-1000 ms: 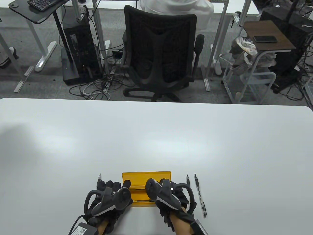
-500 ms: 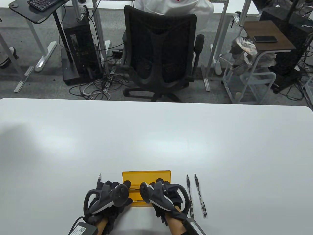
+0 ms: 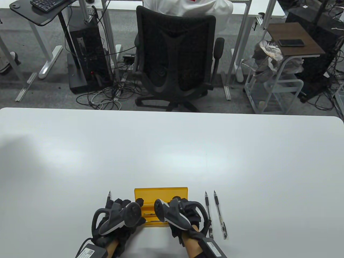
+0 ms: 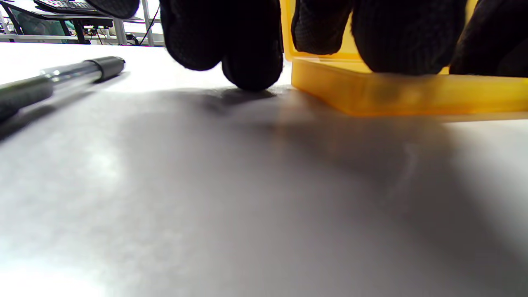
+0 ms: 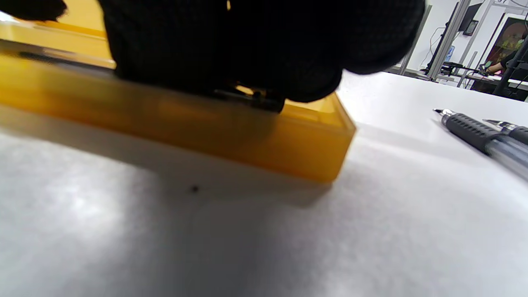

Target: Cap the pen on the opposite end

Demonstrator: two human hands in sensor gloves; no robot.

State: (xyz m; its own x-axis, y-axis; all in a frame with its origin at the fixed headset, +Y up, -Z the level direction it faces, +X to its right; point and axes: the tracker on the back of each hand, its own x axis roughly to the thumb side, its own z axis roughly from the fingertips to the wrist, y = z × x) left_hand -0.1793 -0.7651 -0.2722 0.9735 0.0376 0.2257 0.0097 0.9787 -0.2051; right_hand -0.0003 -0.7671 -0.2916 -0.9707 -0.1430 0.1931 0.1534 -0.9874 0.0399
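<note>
A yellow tray [image 3: 161, 194] lies at the table's near edge, and both hands are over it. My left hand [image 3: 118, 217] rests at its left end. In the left wrist view one fingertip [image 4: 251, 70] touches the table beside the tray [image 4: 404, 93] and the others rest on its rim, holding nothing. My right hand [image 3: 180, 215] reaches into the tray's right half. In the right wrist view its fingers [image 5: 231, 49] cover a dark pen [image 5: 253, 99] in the tray [image 5: 173, 119]. Whether they grip the pen is hidden.
One pen [image 3: 109, 197] lies left of my left hand and also shows in the left wrist view [image 4: 62, 78]. Two uncapped pens [image 3: 207, 212] [image 3: 220, 215] lie side by side right of my right hand. They show in the right wrist view [image 5: 474, 132].
My right hand has moved left, off the nearest right-hand pen and further over the tray. My left hand has barely moved.
</note>
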